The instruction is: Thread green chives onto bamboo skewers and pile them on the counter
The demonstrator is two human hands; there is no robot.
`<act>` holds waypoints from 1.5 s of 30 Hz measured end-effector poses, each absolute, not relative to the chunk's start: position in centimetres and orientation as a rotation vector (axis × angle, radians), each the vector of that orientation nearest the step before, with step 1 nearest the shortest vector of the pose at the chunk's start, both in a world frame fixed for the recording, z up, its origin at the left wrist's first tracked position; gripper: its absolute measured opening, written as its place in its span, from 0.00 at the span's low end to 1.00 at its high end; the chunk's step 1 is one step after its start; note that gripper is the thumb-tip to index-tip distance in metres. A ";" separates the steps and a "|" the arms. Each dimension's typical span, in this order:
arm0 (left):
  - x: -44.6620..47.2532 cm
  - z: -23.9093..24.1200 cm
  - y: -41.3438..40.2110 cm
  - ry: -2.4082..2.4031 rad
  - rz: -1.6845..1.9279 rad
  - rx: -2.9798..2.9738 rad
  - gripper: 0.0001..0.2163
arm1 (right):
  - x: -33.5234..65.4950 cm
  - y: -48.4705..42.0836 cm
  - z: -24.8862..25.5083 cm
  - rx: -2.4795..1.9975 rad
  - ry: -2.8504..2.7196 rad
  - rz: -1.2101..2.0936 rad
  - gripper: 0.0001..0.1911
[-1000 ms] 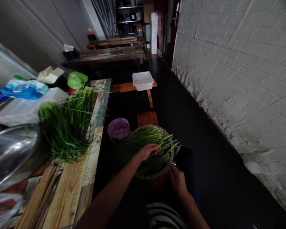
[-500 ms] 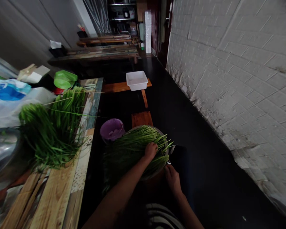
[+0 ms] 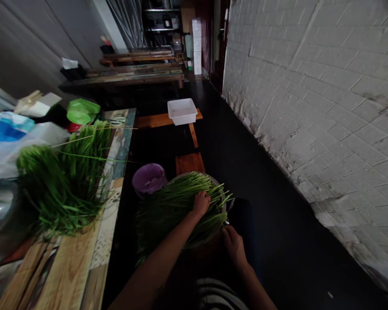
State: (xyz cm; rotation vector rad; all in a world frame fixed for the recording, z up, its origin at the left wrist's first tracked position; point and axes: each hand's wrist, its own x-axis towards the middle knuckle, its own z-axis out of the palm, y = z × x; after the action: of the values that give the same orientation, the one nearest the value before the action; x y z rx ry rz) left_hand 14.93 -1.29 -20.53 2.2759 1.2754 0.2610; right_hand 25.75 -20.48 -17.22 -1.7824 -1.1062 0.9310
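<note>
A heap of long green garlic chives (image 3: 171,204) fills a round basin (image 3: 224,207) low in front of me, the pale cut-looking stalk ends pointing right over the rim. My left hand (image 3: 201,202) lies on top with its fingers curled closed round some of the stalks. Beside the basin's right edge, my right hand (image 3: 233,241) is closed. A small pale, shiny bit shows at its fingertips near the rim; what it belongs to is too dark to make out.
More chives (image 3: 61,185) lie on the wooden table (image 3: 67,267) at left, near a metal bowl (image 3: 0,206). A purple bucket (image 3: 149,178) stands left of the basin. Ahead, a white tub (image 3: 182,112) sits on a bench (image 3: 153,120). A brick wall (image 3: 326,107) runs along the right.
The view has shifted slightly, so everything sits a little further left. Both hands keep nearly the same places at the basin, the left on the chives and the right at the rim.
</note>
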 end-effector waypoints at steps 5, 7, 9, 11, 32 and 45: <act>13.9 -20.7 -0.9 1.170 0.435 1.729 0.01 | 25.7 -20.9 -17.3 -1.749 -1.086 0.936 0.18; 13.3 -20.3 -0.8 1.067 0.409 1.447 0.05 | 25.6 -20.9 -17.3 -1.745 -1.083 0.951 0.18; 12.9 -19.6 -0.9 0.966 0.388 1.292 0.11 | 25.7 -20.7 -17.2 -1.730 -1.098 0.952 0.17; 12.7 -18.9 -1.0 0.905 0.384 1.242 0.15 | 25.7 -20.4 -17.1 -1.715 -1.118 0.946 0.17; 12.5 -16.1 -2.1 0.829 0.481 0.969 0.17 | 25.1 -19.1 -15.2 -1.710 -1.274 0.839 0.18; 11.9 -18.2 -2.7 0.801 0.150 1.489 0.14 | 24.5 -19.5 -16.9 -1.717 -1.133 0.886 0.20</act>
State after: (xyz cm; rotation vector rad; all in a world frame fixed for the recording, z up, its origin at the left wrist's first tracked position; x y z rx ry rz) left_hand 11.87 -2.72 -18.22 1.4893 0.8011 0.1503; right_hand 24.48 -19.53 -16.88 -1.7174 -1.1334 0.8857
